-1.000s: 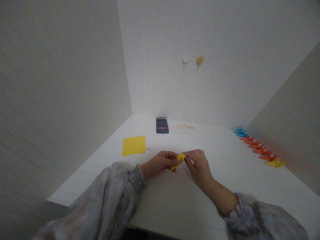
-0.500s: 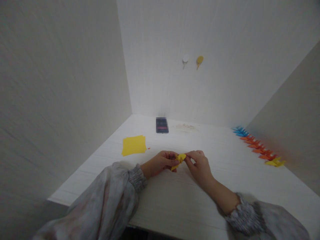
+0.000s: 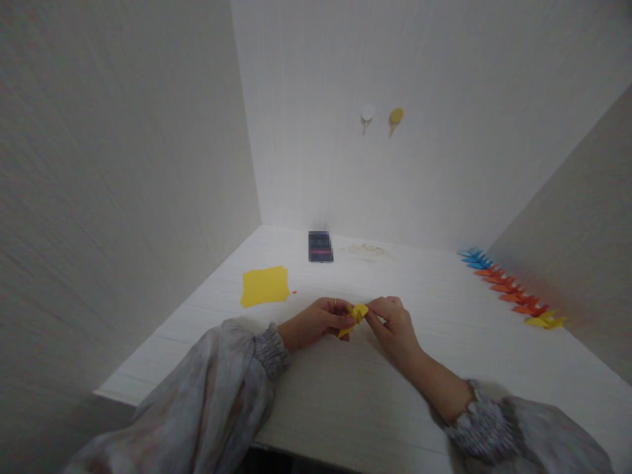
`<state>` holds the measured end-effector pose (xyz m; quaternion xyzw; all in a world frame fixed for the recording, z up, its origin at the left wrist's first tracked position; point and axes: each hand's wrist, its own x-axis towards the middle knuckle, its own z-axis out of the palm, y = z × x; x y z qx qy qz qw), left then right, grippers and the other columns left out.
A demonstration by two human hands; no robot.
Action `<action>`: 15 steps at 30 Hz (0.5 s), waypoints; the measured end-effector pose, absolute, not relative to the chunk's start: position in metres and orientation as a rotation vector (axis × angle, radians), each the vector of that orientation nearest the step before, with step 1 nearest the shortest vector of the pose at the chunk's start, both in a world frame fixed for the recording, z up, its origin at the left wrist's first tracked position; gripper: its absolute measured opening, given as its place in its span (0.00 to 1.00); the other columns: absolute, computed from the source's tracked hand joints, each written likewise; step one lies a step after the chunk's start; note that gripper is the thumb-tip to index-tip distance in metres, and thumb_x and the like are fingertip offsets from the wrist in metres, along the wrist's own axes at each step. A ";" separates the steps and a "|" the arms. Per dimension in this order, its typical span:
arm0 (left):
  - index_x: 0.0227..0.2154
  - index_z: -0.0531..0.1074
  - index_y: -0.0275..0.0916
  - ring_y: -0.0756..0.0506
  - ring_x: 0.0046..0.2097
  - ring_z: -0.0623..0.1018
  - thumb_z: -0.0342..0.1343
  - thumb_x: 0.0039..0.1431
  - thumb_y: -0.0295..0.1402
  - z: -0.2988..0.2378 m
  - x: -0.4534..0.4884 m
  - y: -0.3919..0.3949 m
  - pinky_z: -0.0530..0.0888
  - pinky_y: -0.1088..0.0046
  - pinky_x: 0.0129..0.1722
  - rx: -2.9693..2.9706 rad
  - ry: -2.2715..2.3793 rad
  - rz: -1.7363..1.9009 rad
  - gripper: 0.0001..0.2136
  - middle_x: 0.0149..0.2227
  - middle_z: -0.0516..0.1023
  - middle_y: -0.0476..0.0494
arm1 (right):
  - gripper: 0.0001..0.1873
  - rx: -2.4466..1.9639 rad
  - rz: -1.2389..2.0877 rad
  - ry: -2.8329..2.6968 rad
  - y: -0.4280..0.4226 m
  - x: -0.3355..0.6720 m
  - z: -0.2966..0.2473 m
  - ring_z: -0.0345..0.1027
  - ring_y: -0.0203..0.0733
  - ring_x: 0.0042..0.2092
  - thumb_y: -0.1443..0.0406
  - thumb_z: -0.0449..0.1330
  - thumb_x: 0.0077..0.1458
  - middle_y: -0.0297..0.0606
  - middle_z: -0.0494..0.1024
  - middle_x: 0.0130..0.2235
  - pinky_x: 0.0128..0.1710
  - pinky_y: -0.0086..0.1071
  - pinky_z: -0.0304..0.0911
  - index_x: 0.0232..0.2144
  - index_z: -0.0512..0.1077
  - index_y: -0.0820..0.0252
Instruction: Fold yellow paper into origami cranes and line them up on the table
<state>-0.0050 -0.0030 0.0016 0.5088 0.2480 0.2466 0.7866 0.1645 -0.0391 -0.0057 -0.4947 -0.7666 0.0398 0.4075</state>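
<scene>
One small, folded piece of bright yellow paper [image 3: 360,312] is caught between the person's left hand [image 3: 323,319] and right hand [image 3: 395,326], at the middle of the white, faintly grained table [image 3: 326,401]. The left has it clamped between thumb and fingers; the right has thumb and fingertips drawn together on its right-hand tip, though how firmly they press I can't tell.

By my reckoning this piece is well advanced: it is compact, with several angled faces showing, but fingers cover much of it and it looks unfinished. Along the right side runs a slanting row of pointed folded-paper figures, seemingly complete: blue ones [image 3: 476,259] farthest off, orange-red ones [image 3: 511,289] in the middle, a yellow one [image 3: 546,320] nearest. What is left seems to lie to the left, where flat yellow paper sheets [image 3: 265,287] rest in a loose, uncreased stack; their number I can't count. Just beside them is a tiny orange scrap [image 3: 295,291].
</scene>
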 end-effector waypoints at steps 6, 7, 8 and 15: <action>0.29 0.71 0.32 0.55 0.24 0.67 0.61 0.39 0.33 0.003 -0.004 -0.003 0.65 0.76 0.27 1.095 0.525 0.537 0.12 0.24 0.66 0.50 | 0.11 -1.341 0.068 -1.935 -0.038 0.163 -0.007 0.61 0.35 0.26 0.68 0.50 0.51 0.34 0.71 0.22 0.33 0.33 0.50 0.20 0.68 0.61; 0.29 0.71 0.32 0.55 0.25 0.66 0.61 0.39 0.33 0.003 -0.004 -0.003 0.65 0.76 0.27 1.092 0.527 0.542 0.12 0.25 0.66 0.49 | 0.11 -1.352 0.057 -1.939 -0.037 0.163 -0.008 0.62 0.36 0.27 0.68 0.50 0.51 0.34 0.71 0.22 0.33 0.33 0.50 0.20 0.68 0.61; 0.29 0.71 0.32 0.55 0.25 0.66 0.61 0.39 0.33 0.003 -0.004 -0.003 0.65 0.76 0.26 1.088 0.531 0.548 0.13 0.25 0.66 0.49 | 0.11 -1.358 0.053 -1.946 -0.036 0.164 -0.009 0.62 0.36 0.27 0.69 0.50 0.51 0.34 0.72 0.23 0.33 0.33 0.51 0.20 0.68 0.61; 0.29 0.71 0.32 0.55 0.25 0.66 0.61 0.40 0.32 0.002 -0.005 -0.003 0.64 0.77 0.26 1.081 0.542 0.580 0.11 0.25 0.65 0.49 | 0.12 -1.280 0.050 -1.866 -0.032 0.169 -0.014 0.65 0.42 0.36 0.68 0.55 0.45 0.39 0.73 0.33 0.38 0.38 0.56 0.36 0.67 0.60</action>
